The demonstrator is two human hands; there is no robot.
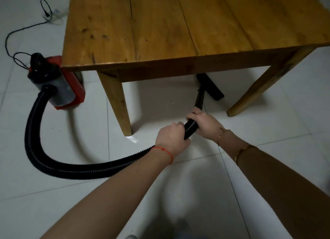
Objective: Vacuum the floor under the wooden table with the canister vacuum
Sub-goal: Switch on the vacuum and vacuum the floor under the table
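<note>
My shoe: a grey toe (131, 236) shows at the near edge, on the white tiled floor (196, 185).
My left hand: my left hand (170, 137) grips the ribbed black hose (71, 171), fingers curled round it just behind the wand; a red string (163, 150) circles that wrist.
My right hand: my right hand (205, 122) wraps round the spot where the hose meets the black wand (199, 98), fingers curled over the top, just ahead of my left hand; two thin gold bracelets (241, 152) sit on that forearm.
Hose: it runs left from my hands along the floor, loops in a wide bend, and climbs into the front of the canister.
Scrap: a small pale scrap (131, 138) lies on the tile at the foot of the table's near left leg (116, 103); I cannot tell what it is.
Nozzle: the flat black floor nozzle (210, 86) rests on the floor under the near edge of the wooden table (160, 24), between the near left leg and the right leg (264, 89), its far end hidden by the table's apron.
Canister vacuum: the red and black canister vacuum (53, 80) stands on the floor left of the table, by its near left corner.
Cord: a thin black cord (10, 35) trails from the canister to the far left, toward a white power strip (57, 15).
</note>
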